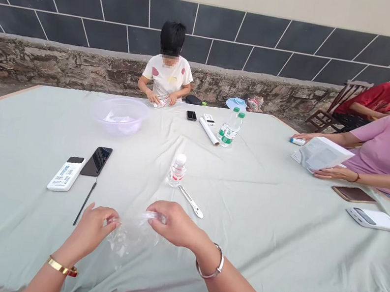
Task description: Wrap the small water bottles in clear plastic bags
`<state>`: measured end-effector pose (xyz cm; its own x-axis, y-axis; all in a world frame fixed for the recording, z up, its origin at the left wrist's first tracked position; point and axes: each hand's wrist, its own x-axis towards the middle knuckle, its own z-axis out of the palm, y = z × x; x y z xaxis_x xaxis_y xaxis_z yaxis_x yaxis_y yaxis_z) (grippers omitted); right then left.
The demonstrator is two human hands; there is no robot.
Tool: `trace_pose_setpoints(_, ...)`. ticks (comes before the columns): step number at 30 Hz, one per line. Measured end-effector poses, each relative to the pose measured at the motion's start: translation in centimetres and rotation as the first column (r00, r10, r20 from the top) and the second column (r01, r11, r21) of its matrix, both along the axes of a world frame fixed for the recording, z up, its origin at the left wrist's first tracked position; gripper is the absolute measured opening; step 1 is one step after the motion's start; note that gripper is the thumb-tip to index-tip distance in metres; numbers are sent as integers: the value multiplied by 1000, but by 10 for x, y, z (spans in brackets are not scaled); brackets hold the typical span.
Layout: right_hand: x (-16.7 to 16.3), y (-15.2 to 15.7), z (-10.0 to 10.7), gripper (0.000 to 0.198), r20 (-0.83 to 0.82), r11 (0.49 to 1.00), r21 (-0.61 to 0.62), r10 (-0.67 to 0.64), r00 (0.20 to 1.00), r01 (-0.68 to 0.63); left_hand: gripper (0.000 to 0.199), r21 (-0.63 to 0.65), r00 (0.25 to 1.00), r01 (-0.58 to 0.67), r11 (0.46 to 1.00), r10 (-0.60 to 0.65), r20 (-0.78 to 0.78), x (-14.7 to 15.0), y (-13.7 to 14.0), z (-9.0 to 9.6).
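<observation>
A thin, clear plastic bag (129, 235) stretches between my two hands above the near edge of the table. My left hand (95, 226) pinches its left side between thumb and fingers. With fingers curled in, my right hand (172, 224) grips the bunched upper right part. Just beyond my right hand lies a white utility knife (191, 202), its end close to a small clear bottle (177, 172) with a white cap, standing upright. A thin black stick (84, 204) rests on the cloth beside my left hand.
Left lie a black phone (97, 161) and a white power bank (66, 174). A translucent purple basin (121, 116) stands farther back, and two green-capped bottles (231, 128) beside a white roll (209, 132). A person opposite handles something small; another at right holds a white box (322, 155).
</observation>
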<state>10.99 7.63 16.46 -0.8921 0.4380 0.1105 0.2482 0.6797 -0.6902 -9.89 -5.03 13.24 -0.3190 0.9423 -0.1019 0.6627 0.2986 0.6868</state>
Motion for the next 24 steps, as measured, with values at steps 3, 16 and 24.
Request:
trace_pose_setpoints(3, 5, 15, -3, 20, -104, 984, 9, -175, 979, 177, 25, -2, 917, 150, 989, -138, 374, 6, -7, 4)
trace_pose_setpoints(16, -16, -42, -49, 22, 189, 927, 363, 30, 981, -99, 18, 201, 482, -735, 648, 290, 827, 30, 43, -6)
trace_pose_setpoints(24, -8, -16, -27, 21, -303, 976, 96, -159, 940, 196, 14, 184, 819, -74, 980, -45, 572, 46, 34, -16)
